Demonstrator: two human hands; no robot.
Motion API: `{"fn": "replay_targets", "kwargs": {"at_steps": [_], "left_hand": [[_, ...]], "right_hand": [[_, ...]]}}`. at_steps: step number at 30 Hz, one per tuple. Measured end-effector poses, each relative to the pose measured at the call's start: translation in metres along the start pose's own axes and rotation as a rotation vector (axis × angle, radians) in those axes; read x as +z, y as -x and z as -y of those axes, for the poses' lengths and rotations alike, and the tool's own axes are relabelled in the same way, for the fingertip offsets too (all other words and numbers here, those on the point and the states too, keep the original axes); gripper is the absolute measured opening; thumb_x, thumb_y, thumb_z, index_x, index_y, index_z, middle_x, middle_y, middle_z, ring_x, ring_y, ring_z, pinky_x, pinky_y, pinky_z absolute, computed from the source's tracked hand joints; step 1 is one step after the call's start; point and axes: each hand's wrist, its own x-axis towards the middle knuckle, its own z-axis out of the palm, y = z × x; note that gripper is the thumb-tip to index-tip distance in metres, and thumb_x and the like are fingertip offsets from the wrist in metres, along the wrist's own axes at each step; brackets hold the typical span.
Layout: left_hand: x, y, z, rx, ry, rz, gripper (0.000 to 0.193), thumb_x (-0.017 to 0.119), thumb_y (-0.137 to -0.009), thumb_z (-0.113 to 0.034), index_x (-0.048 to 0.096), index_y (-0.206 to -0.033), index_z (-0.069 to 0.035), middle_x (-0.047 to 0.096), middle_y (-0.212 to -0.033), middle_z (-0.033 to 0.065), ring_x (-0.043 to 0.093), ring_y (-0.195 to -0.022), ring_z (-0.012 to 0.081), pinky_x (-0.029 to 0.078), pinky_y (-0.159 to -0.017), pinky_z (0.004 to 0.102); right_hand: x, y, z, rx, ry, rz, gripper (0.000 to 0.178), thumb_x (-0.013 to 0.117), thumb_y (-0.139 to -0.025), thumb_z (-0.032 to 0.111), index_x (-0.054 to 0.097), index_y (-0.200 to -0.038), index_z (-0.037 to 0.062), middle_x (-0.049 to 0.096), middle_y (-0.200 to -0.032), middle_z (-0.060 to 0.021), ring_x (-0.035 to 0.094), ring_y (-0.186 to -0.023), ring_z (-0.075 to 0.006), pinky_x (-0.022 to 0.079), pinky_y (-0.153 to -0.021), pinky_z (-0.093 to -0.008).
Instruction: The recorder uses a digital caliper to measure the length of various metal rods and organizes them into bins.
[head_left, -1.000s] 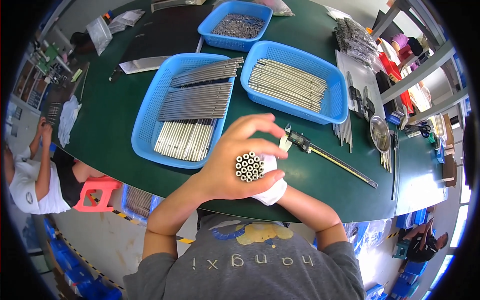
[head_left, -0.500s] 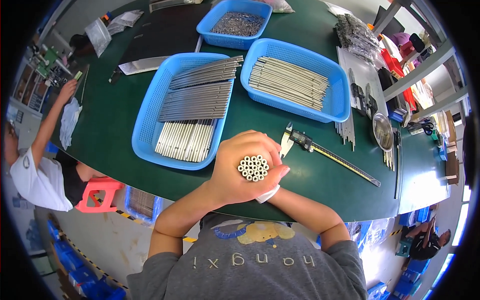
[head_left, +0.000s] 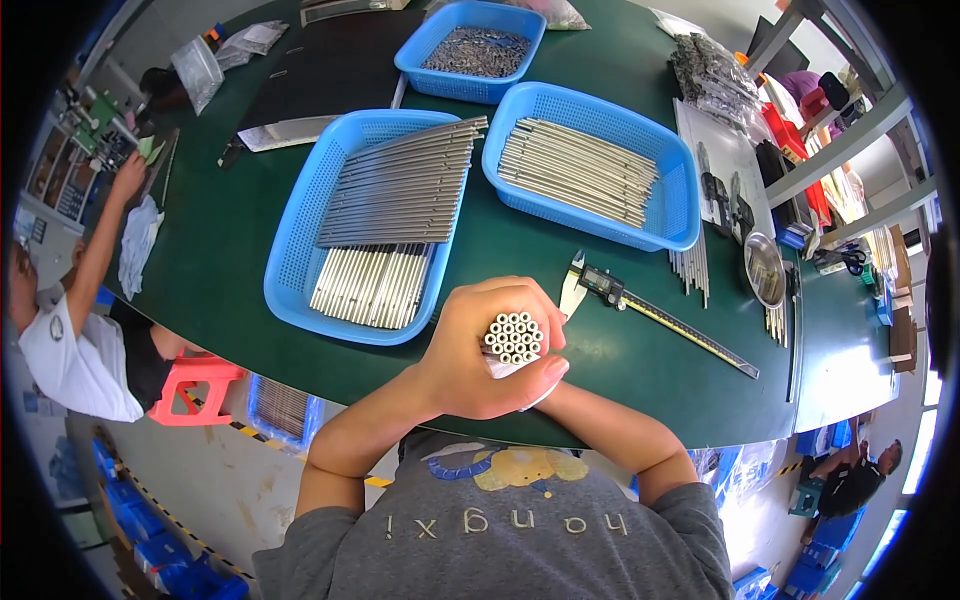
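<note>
Blue perforated basket (head_left: 296,225), left: stacked slender metal rods (head_left: 398,190), grey above, brighter below. Blue basket (head_left: 412,62), far: small metal parts (head_left: 476,51). Left hand (head_left: 458,345), near centre: curled closed around a bundle of metal tubes (head_left: 515,338), hollow ends upward. Right hand (head_left: 541,396): together with the left, white-covered, mostly hidden behind it; its grip cannot be told. Blue basket (head_left: 674,205), far right of the hands: pale metal rods (head_left: 578,168). Digital caliper (head_left: 660,312), right: lying on the green table (head_left: 600,395).

Head view (fisheye), down onto hands (head_left: 460,350).
</note>
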Motion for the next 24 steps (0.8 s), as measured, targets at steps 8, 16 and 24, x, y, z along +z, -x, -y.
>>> {"fn": "replay_targets", "kwargs": {"at_steps": [8, 16, 24], "left_hand": [[-0.002, 0.000, -0.002, -0.062, 0.038, -0.012, 0.040, 0.031, -0.085, -0.031, 0.057, -0.069, -0.005, 0.065, -0.079, 0.0142, 0.064, -0.085, 0.0291, 0.041, -0.093, 0.0419], [0.002, 0.000, -0.006, -0.034, -0.021, -0.045, 0.038, 0.031, -0.083, -0.026, 0.056, -0.065, -0.004, 0.065, -0.077, 0.0147, 0.064, -0.083, 0.0292, 0.041, -0.092, 0.0418], [-0.001, 0.000, -0.005, -0.016, 0.099, -0.088, 0.032, 0.042, -0.089, -0.022, 0.060, -0.080, 0.003, 0.062, -0.082, 0.0146, 0.060, -0.081, 0.0231, 0.048, -0.078, 0.0351]], "right_hand": [[0.001, 0.001, 0.001, -0.011, 0.043, -0.015, 0.025, 0.062, -0.086, 0.020, 0.058, -0.107, 0.0082, 0.057, -0.106, -0.0142, 0.058, -0.099, -0.0260, 0.048, -0.078, -0.0356], [0.005, -0.001, -0.010, -0.095, 0.313, -0.063, 0.023, 0.062, -0.086, 0.019, 0.058, -0.105, 0.0077, 0.057, -0.104, -0.0145, 0.058, -0.097, -0.0264, 0.048, -0.076, -0.0355], [0.012, -0.014, 0.006, -0.162, 0.634, -0.137, 0.019, 0.063, -0.084, 0.017, 0.058, -0.098, 0.0069, 0.059, -0.096, -0.0103, 0.060, -0.090, -0.0234, 0.048, -0.072, -0.0345]]}}
